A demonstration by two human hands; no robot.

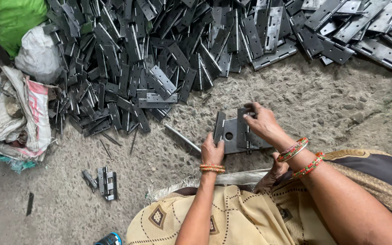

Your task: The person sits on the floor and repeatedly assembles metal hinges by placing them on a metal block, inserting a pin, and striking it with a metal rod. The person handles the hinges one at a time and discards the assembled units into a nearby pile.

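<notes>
My left hand [213, 149] grips the near edge of a dark metal block with a round hole [230, 134] that rests on the rough floor. A grey hinge leaf [218, 126] stands against the block's left side by my left fingers. My right hand [262, 121] presses another hinge leaf [243, 121] down onto the block's right part. Both wrists wear orange and green bangles. A thin steel rod [181, 137] lies on the floor just left of the block.
A large heap of grey metal hinge leaves [159, 59] covers the floor ahead. Crumpled sacks [14, 113] and a green bag [12, 16] lie at left. A few assembled hinges [101, 181] sit near left. My yellow-clothed lap [241, 218] fills the bottom.
</notes>
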